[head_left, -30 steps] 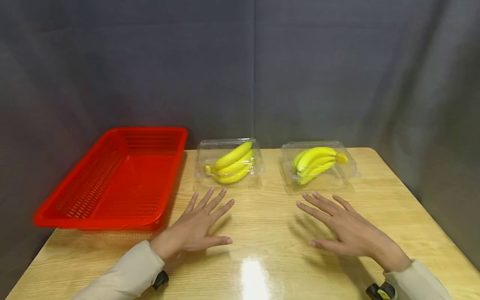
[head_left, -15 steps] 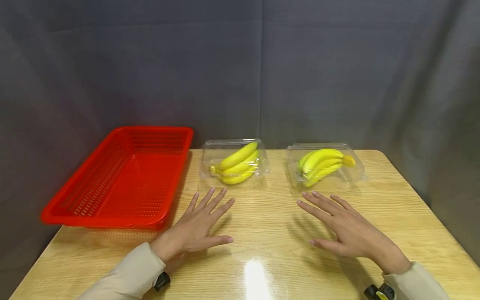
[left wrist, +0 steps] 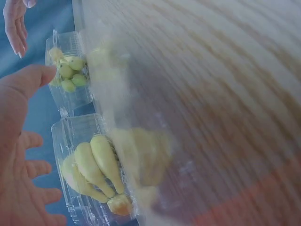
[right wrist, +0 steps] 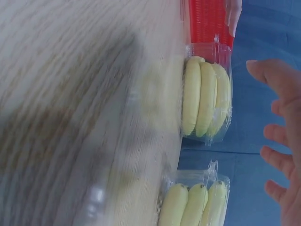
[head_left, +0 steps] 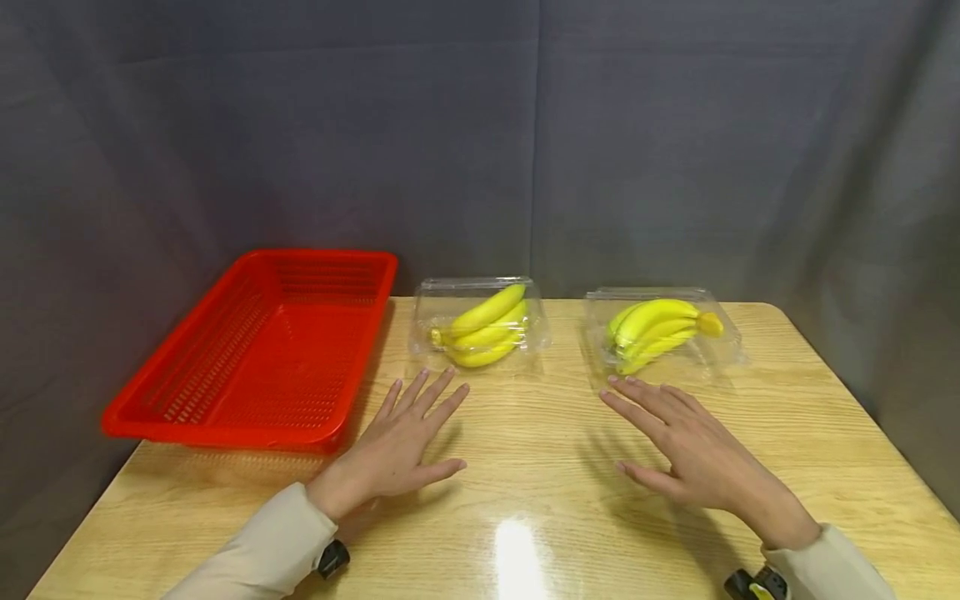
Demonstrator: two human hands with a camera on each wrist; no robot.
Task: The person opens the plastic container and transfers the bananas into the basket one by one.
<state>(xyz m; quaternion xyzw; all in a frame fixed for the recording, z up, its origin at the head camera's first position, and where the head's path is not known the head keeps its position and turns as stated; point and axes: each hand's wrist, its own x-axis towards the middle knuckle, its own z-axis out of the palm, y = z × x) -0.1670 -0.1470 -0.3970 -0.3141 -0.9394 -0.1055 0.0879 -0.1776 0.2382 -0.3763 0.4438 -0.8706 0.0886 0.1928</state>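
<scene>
We find the left clamshell box (head_left: 435, 308) and the right clamshell box (head_left: 597, 310) side by side, with a gap between them, on the far part of the desk (head_left: 547, 467). Both are clear plastic, their lids apparently down. Inside the left one lies the left banana bunch (head_left: 487, 333), slanting, its stem end to the left; inside the right one, the right banana bunch (head_left: 652, 329) has its stem end to the right. We take the lids to be what keeps each bunch in place, and the gap seems to set one box roughly ahead of each hand.

Nearer us, the left hand (head_left: 397, 450) and the right hand (head_left: 693, 450) hover palm-down above the wood, shadows beneath them. The grip is spread on both — fingers straight and fanned, thumbs pointing inward, nothing held. The right fingertips look just short of their box, the left ones likewise; the wrist views show both hands apart from the plastic.

To the left of the boxes sits the red plastic basket (head_left: 225, 433), upright, its mouth facing up, its slotted walls and floor visible. It is close beside the left box — seemingly apart from it. Behind everything hangs a dark cloth backdrop (head_left: 450, 142).
</scene>
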